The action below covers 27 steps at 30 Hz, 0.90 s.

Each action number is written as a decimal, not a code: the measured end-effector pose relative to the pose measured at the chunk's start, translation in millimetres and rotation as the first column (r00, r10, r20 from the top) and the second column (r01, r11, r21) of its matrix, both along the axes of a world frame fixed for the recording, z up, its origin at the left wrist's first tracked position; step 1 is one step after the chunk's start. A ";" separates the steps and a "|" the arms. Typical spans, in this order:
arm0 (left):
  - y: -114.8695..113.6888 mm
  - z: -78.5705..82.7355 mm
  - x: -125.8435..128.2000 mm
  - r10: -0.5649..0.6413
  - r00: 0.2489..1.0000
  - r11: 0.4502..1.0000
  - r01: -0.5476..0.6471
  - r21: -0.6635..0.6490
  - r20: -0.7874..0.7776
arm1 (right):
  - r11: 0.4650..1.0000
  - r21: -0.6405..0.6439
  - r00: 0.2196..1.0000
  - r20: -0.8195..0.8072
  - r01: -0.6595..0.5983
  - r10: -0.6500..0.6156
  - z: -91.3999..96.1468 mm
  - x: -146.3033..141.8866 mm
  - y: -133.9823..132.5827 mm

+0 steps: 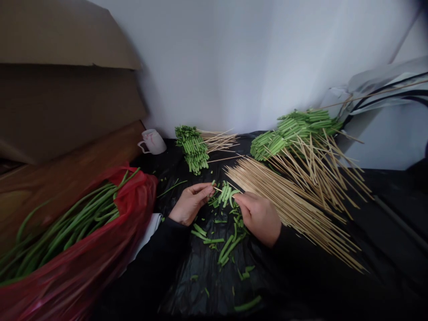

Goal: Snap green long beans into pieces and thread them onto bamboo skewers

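Note:
My left hand (192,203) is closed in a pinch, with a small green bean piece (213,183) at its fingertips beside the thin end of a bamboo skewer (217,189). Several cut bean pieces (226,194) sit side by side along that skewer. At their right side, my right hand (259,216) pinches the skewer, its fingers touching the last pieces; the rest of the stick is hidden by the hand. Below both hands, loose cut bean pieces (230,247) and small scraps lie scattered on the black plastic sheet (200,290).
Bare skewers (294,205) lie in a pile to the right. Bean-loaded skewers stand stacked at the back middle (194,151) and back right (297,129). A red bag (137,209) of long beans (76,214) is at left, near a white mug (154,141) and a cardboard box (67,98).

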<state>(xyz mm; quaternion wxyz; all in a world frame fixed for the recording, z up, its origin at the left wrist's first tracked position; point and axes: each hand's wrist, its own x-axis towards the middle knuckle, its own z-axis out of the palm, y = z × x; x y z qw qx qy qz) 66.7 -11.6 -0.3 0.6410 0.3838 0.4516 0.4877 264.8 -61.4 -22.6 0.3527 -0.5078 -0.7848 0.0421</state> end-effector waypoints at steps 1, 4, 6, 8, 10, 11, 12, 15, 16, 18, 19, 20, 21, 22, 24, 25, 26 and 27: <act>0.0 1.1 -0.3 -0.011 1.000 1.000 0.011 -0.001 0.019 | 1.000 0.003 1.000 -0.009 0.000 0.000 0.7 -0.2 -0.1; 0.2 3.3 -2.0 -0.015 0.999 1.000 0.016 -0.014 0.043 | 1.000 0.008 1.000 -0.020 -0.006 0.006 1.8 -0.4 -0.7; 0.4 3.4 -3.0 -0.005 0.999 1.000 0.006 -0.018 0.043 | 1.000 0.006 1.000 -0.018 -0.010 0.010 1.5 -0.4 -1.1; 0.5 2.6 -3.4 -0.001 0.999 1.000 0.002 -0.017 0.038 | 1.000 0.004 1.000 -0.013 -0.004 0.004 0.7 -0.4 -1.3; 0.5 1.5 -3.5 0.006 0.999 1.000 -0.005 -0.020 0.032 | 1.000 0.004 1.000 -0.008 0.001 -0.001 -0.4 -0.4 -1.4; 0.6 0.9 -3.5 0.007 1.000 1.000 -0.006 -0.023 0.029 | 1.000 0.004 1.000 -0.006 0.001 -0.001 -0.9 -0.4 -1.6; 0.6 0.3 -3.5 0.007 1.000 1.000 -0.006 -0.026 0.027 | 1.000 0.007 1.000 -0.005 0.002 -0.002 -1.4 -0.4 -1.7; 1.2 -1.2 -3.6 -0.013 0.999 0.999 0.014 -0.036 0.029 | 1.000 0.012 1.000 -0.003 0.005 -0.005 -2.4 -0.6 -2.4; 1.4 -1.5 -3.7 -0.018 0.999 0.999 0.019 -0.039 0.032 | 1.000 0.013 1.000 -0.004 0.006 -0.006 -2.7 -0.6 -2.7; 1.7 -1.9 -3.8 -0.027 0.999 0.999 0.029 -0.046 0.039 | 1.000 0.013 1.000 -0.009 0.005 -0.005 -2.9 -0.7 -3.0; 1.7 -2.0 -3.7 -0.033 0.999 0.998 0.035 -0.047 0.042 | 1.000 0.014 1.000 -0.011 0.002 -0.002 -3.0 -0.8 -3.1; 1.6 -2.0 -3.5 -0.038 0.998 0.998 0.040 -0.047 0.044 | 1.000 0.015 1.000 -0.012 -0.001 0.001 -3.0 -0.9 -3.1; 1.5 -2.0 -3.3 -0.043 0.998 0.998 0.045 -0.046 0.044 | 1.000 0.015 1.000 -0.012 -0.004 0.004 -3.0 -0.9 -3.0; 1.3 -2.0 -3.1 -0.045 0.998 0.998 0.047 -0.045 0.041 | 1.000 0.017 1.000 -0.011 -0.008 0.008 -3.1 -1.0 -3.0; 1.0 -2.1 -2.7 -0.044 0.998 0.998 0.045 -0.043 0.035 | 1.000 0.021 1.000 -0.012 -0.015 0.015 -3.1 -1.1 -2.7; 0.9 -2.2 -2.6 -0.043 0.999 0.998 0.045 -0.044 0.033 | 1.000 0.023 1.000 -0.012 -0.016 0.016 -3.1 -1.2 -2.6; 0.9 -2.4 -2.6 -0.045 0.998 0.998 0.046 -0.045 0.032 | 1.000 0.026 1.000 -0.012 -0.017 0.017 -3.1 -1.2 -2.6; 0.9 -2.6 -2.7 -0.048 0.998 0.998 0.049 -0.045 0.031 | 0.999 0.028 1.000 -0.011 -0.018 0.018 -3.1 -1.3 -2.5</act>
